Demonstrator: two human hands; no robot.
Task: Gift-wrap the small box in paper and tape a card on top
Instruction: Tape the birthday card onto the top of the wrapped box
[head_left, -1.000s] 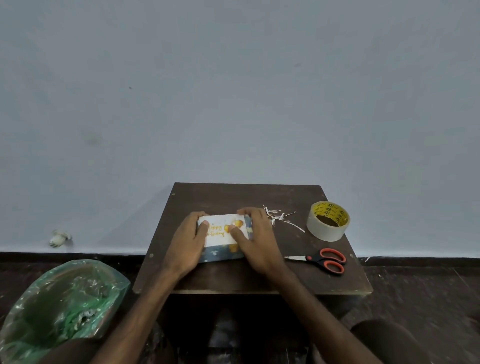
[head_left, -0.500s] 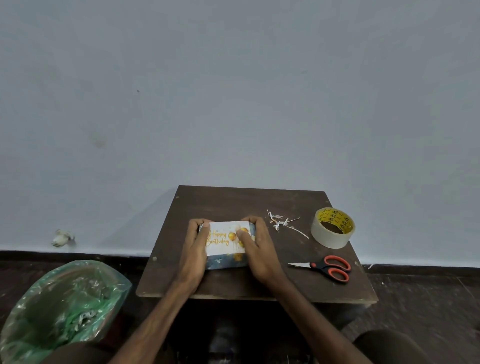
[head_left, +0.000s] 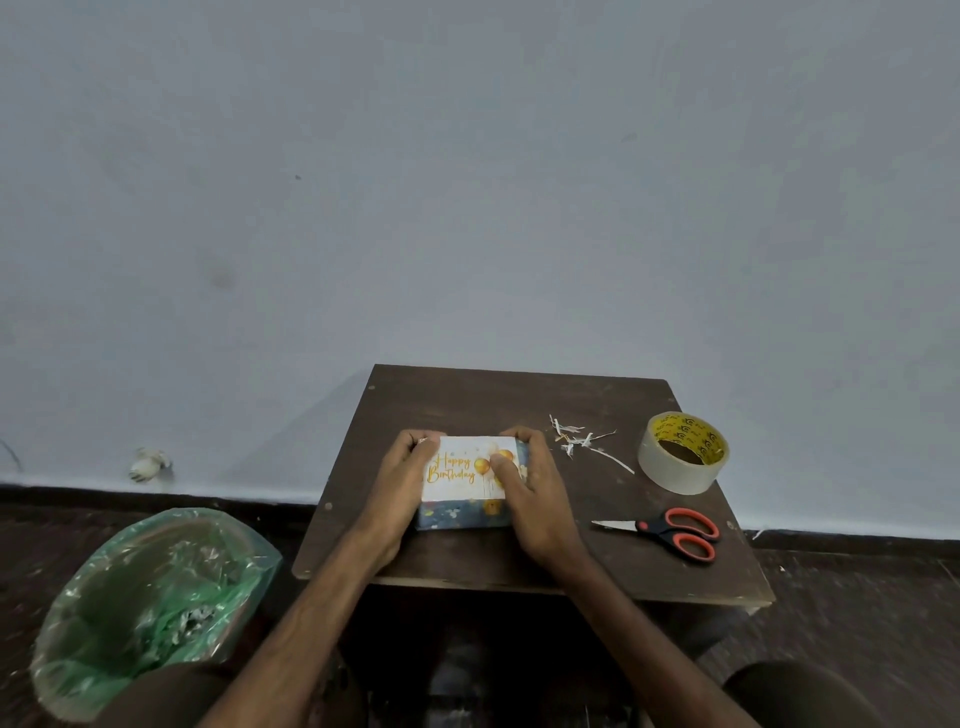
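The small box (head_left: 460, 514), wrapped in blue patterned paper, rests on the dark wooden table (head_left: 467, 400). A white card (head_left: 457, 470) with gold "Happy Birthday" lettering and balloons lies flat on its top. My left hand (head_left: 400, 486) clasps the box's left side, fingers curled over the far left corner. My right hand (head_left: 535, 488) grips the right side, its thumb pressing on the card's right part. The box's two ends are hidden by my hands.
A roll of clear tape (head_left: 681, 452) stands at the table's right, with orange-handled scissors (head_left: 670, 532) shut in front of it. Thin paper scraps (head_left: 576, 441) lie behind the box. A bin lined with a green bag (head_left: 150, 597) sits on the floor at left.
Both hands have shifted from lying over the card to the box's sides. The left thumb has come off the card; the right thumb stays on it. The view has tilted slightly.
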